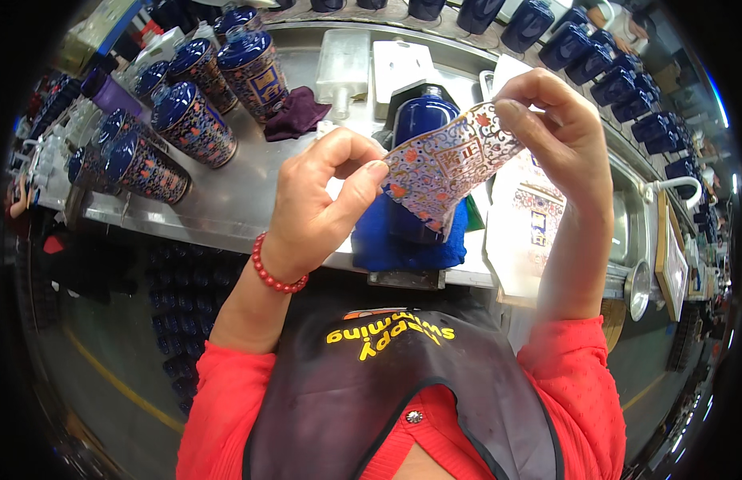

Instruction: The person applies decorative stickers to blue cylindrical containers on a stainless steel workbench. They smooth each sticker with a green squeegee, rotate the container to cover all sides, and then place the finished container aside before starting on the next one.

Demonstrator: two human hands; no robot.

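Between my two hands a patterned decal sheet (448, 162) is stretched, with flowers, scrolls and a framed panel on it. My left hand (323, 188) pinches its left corner between thumb and fingers. The upper right corner is pinched by my right hand (556, 120). Right behind the sheet, a dark blue glazed bottle (423, 120) stands on or against a bright blue cloth (379, 248); the sheet covers much of its front. Whether the sheet touches the bottle I cannot tell.
Decorated blue bottles (255, 74) crowd the metal table at left, beside a dark purple cloth (297, 114). A clear bottle (343, 64) and a white block (399, 68) lie behind. More decal sheets (531, 232) sit at right, near a sink with a faucet (679, 186). Plain blue bottles (527, 26) line the back.
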